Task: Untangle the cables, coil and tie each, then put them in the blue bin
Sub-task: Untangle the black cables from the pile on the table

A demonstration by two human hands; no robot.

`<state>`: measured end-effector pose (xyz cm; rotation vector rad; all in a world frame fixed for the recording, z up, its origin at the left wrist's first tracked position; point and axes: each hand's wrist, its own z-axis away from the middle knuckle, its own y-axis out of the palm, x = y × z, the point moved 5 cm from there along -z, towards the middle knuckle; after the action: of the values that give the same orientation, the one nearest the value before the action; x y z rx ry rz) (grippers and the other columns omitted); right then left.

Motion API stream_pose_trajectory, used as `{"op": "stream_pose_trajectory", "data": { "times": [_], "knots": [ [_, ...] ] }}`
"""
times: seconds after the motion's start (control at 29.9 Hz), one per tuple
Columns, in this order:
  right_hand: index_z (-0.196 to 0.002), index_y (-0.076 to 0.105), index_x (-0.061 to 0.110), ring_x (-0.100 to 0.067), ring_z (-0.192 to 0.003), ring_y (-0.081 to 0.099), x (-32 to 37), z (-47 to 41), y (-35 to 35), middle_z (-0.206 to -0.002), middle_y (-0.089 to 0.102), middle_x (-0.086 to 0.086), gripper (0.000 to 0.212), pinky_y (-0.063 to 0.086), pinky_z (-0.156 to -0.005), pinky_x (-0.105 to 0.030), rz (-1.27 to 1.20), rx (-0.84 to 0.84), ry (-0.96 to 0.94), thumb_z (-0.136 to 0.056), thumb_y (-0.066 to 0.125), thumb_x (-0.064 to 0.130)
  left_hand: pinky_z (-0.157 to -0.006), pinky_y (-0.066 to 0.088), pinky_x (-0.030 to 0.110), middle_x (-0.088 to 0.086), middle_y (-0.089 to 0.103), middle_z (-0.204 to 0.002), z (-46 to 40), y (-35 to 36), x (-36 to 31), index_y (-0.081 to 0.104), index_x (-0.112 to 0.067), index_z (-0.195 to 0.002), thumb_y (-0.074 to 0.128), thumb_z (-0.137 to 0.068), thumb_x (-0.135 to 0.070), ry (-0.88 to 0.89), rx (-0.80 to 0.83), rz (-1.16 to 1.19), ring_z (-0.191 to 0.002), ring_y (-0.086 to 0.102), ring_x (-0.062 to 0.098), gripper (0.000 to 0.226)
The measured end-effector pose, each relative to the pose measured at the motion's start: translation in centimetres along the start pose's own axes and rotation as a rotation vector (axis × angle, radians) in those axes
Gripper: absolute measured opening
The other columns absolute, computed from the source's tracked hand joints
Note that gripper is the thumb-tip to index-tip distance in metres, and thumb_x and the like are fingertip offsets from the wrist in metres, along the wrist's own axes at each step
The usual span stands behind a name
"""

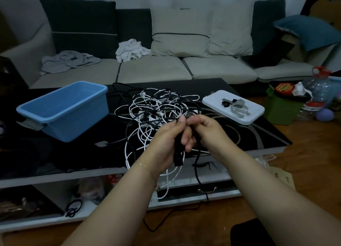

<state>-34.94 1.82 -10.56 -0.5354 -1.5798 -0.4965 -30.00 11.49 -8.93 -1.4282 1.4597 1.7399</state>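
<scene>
- Barely begun: cables [156, 107] lie tangled, bin [62, 109] holds none.
- Left hand [166, 140] grips a black plug [178, 153]; right hand [206, 133] pinches its cord.

Cables [156, 105]: black and white, one tangled heap mid-table, strands hanging over front edge. Blue bin [62, 111]: upright, left of heap.

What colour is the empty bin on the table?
The bin is light blue, seen clearly in the head view.
</scene>
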Motion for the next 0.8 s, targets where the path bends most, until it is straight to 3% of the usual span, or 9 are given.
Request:
{"op": "stream_pose_trajectory", "data": {
  "times": [0.17, 0.3, 0.4, 0.5, 0.53, 0.6, 0.67, 0.74, 0.8],
  "knots": [
    [-0.09, 0.055, 0.013, -0.008, -0.047, 0.045, -0.3, 0.8, 2.0, -0.051, 0.051, 0.009, 0.022, 0.043, -0.046, -0.02, 0.125, 0.104, 0.022, -0.102, 0.037, 0.009, -0.053, 0.043, 0.031, -0.008, 0.041, -0.048, 0.1, -0.7, -1.3, 0.055, -0.003, -0.114, 0.046, -0.092, -0.029, 0.03, -0.135, 0.061, -0.055, 0.059, 0.01, 0.035],
    [-0.104, 0.056, 0.013, -0.01, -0.055, 0.051, -0.4, 1.5, 3.0, -0.064, 0.054, 0.002, 0.015, 0.046, -0.062, -0.028, 0.57, 0.199, -0.052, -0.1, 0.041, 0.014, -0.045, 0.046, 0.02, -0.006, 0.06, -0.059, -0.4, -2.5, -1.9, 0.05, 0.003, -0.123, 0.043, -0.1, -0.014, 0.094, -0.304, 0.127, -0.049, 0.058, 0.007, 0.029],
    [-0.121, 0.054, 0.011, -0.014, -0.077, 0.059, -0.6, 2.0, 3.6, -0.087, 0.064, 0.0, 0.026, 0.049, -0.078, -0.035, 0.741, 0.261, -0.127, -0.097, 0.047, 0.018, -0.047, 0.044, 0.016, -0.001, 0.075, -0.079, -0.7, -3.0, -2.0, 0.06, -0.003, -0.105, 0.04, -0.103, -0.016, 0.101, -0.341, -0.015, -0.044, 0.05, 0.005, 0.024],
    [-0.139, 0.042, 0.026, -0.015, -0.087, 0.059, -0.3, 2.0, 3.6, -0.111, 0.065, 0.001, 0.042, 0.049, -0.088, -0.033, 0.751, 0.278, -0.125, -0.097, 0.048, 0.022, -0.053, 0.046, 0.012, 0.0, 0.069, -0.059, -0.6, -2.7, -1.9, 0.074, -0.011, -0.088, 0.035, -0.105, -0.02, 0.117, -0.345, -0.291, -0.042, 0.05, 0.003, 0.043],
    [-0.134, 0.047, 0.024, -0.015, -0.082, 0.06, -0.2, 2.0, 3.6, -0.102, 0.067, 0.001, 0.037, 0.049, -0.082, -0.032, 0.774, 0.282, -0.116, -0.097, 0.048, 0.022, -0.052, 0.046, 0.012, -0.001, 0.067, -0.054, -0.7, -2.7, -1.9, 0.072, -0.005, -0.096, 0.033, -0.105, -0.02, 0.131, -0.363, -0.354, -0.042, 0.052, 0.003, 0.043],
    [-0.102, 0.061, 0.013, -0.023, -0.072, 0.062, 0.1, 2.2, 3.5, -0.078, 0.066, -0.006, 0.018, 0.05, -0.07, -0.035, 0.854, 0.267, -0.117, -0.097, 0.05, 0.026, -0.049, 0.046, 0.013, 0.0, 0.07, -0.062, -0.9, -3.0, -2.1, 0.057, 0.007, -0.116, 0.032, -0.105, -0.018, 0.177, -0.411, -0.413, -0.044, 0.058, 0.004, 0.037],
    [-0.078, 0.057, 0.008, -0.026, -0.064, 0.058, 0.4, 2.5, 3.5, -0.067, 0.061, -0.011, 0.029, 0.046, -0.061, -0.036, 0.86, 0.252, -0.111, -0.096, 0.052, 0.032, -0.048, 0.046, 0.015, 0.004, 0.07, -0.073, -1.0, -3.4, -2.4, 0.043, 0.003, -0.125, 0.033, -0.105, -0.015, 0.249, -0.447, -0.492, -0.049, 0.063, 0.008, 0.029],
    [-0.07, 0.054, 0.012, -0.018, -0.056, 0.049, 0.7, 2.8, 3.6, -0.059, 0.052, -0.003, 0.032, 0.037, -0.056, -0.034, 0.858, 0.26, -0.118, -0.095, 0.052, 0.032, -0.053, 0.049, 0.019, 0.006, 0.069, -0.075, -1.1, -4.0, -2.5, 0.04, -0.007, -0.124, 0.036, -0.104, -0.017, 0.283, -0.464, -0.59, -0.055, 0.066, 0.012, 0.023],
    [-0.077, 0.056, 0.009, -0.014, -0.056, 0.045, 0.7, 3.0, 3.8, -0.061, 0.051, 0.001, 0.027, 0.038, -0.058, -0.035, 0.851, 0.309, -0.13, -0.096, 0.052, 0.028, -0.062, 0.053, 0.031, 0.001, 0.071, -0.075, -1.2, -4.5, -2.4, 0.041, -0.011, -0.121, 0.04, -0.103, -0.022, 0.281, -0.449, -0.758, -0.062, 0.069, 0.015, 0.022]
  ]
}}
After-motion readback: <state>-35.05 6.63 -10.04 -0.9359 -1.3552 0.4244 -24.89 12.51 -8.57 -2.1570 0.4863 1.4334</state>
